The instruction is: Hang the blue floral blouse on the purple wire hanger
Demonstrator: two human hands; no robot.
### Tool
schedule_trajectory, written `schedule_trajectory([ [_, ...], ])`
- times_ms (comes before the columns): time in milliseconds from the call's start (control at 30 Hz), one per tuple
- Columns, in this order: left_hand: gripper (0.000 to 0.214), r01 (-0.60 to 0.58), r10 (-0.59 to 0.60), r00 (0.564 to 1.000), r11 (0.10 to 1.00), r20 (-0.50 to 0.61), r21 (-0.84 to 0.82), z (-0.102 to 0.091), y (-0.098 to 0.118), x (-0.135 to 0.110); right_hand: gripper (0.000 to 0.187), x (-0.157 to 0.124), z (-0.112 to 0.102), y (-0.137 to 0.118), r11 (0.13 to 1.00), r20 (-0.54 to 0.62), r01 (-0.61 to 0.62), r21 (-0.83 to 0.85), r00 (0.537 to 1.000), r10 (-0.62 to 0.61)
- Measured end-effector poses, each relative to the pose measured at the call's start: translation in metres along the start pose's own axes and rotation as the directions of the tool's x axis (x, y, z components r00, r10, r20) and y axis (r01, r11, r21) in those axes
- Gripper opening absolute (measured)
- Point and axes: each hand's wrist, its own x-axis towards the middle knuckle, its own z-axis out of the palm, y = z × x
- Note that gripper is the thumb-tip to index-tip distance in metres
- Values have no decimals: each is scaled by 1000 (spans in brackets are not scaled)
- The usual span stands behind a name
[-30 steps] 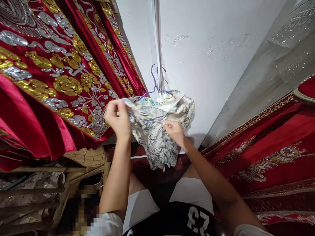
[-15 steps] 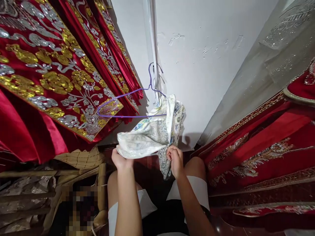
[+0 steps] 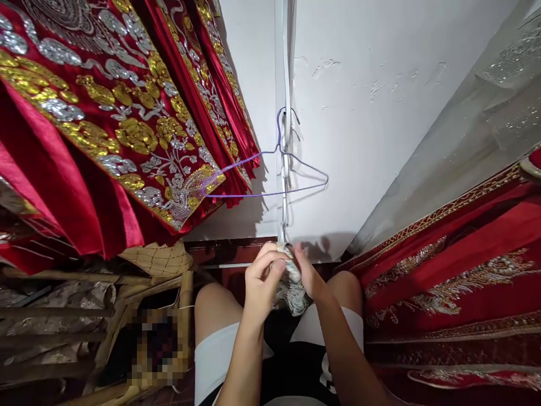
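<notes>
A pale garment with a blue-grey pattern (image 3: 291, 290) hangs bunched between my hands, low in front of my knees. My left hand (image 3: 262, 276) is closed on its upper left edge, thumb and fingers bent together. My right hand (image 3: 311, 277) holds the cloth from the right side, its fingertips blurred and partly hidden behind the fabric. Above them a purple wire hanger (image 3: 270, 195) hangs bare by its hook from a white metal upright (image 3: 287, 73), apart from the garment.
Red clothes with gold and silver sequins (image 3: 135, 132) hang at the left. More red embroidered cloth (image 3: 477, 242) and a sheer whitish covering (image 3: 456, 129) stand at the right. A bamboo frame (image 3: 186, 299) is at lower left; a white wall (image 3: 372, 62) lies ahead.
The garment has come off the right arm of the hanger and down towards my knees, now bunched up. My left hand has moved right, close to my right hand. The view has shifted slightly left.
</notes>
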Motion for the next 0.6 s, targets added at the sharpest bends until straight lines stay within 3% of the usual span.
schedule_trajectory([
  [67, 17, -45, 41, 999, 988, 28, 148, 1, 5, -3, 73, 3, 7, -8, 993, 106, -43, 110, 994, 31],
  [167, 10, -71, 72, 997, 963, 8, 261, -2, 10, -5, 73, 13, 11, -9, 963, 174, -155, 221, 978, 118],
  [233, 9, -61, 58, 998, 948, 21, 313, -9, 12, -7, 69, 21, 12, -6, 937, 150, -209, 281, 974, 172],
  [333, 32, 18, -57, 993, 938, 103, 345, -27, 15, -5, 63, 31, 13, -9, 913, 107, -252, 322, 967, 230],
  [400, 48, 38, -69, 995, 935, 75, 353, -41, 18, 2, 53, 34, 13, -19, 928, 170, -270, 256, 958, 232],
  [500, 56, -29, 23, 999, 926, 22, 376, -63, 16, 20, 34, 31, 9, -44, 970, 303, -238, 51, 929, 211],
  [567, 45, -11, -65, 977, 936, 202, 353, -76, 10, 31, 27, 27, 4, -64, 986, 304, -145, -85, 938, 165],
  [600, 39, 36, -154, 931, 941, 331, 335, -81, 6, 34, 23, 26, 0, -74, 986, 274, -84, -145, 954, 122],
])
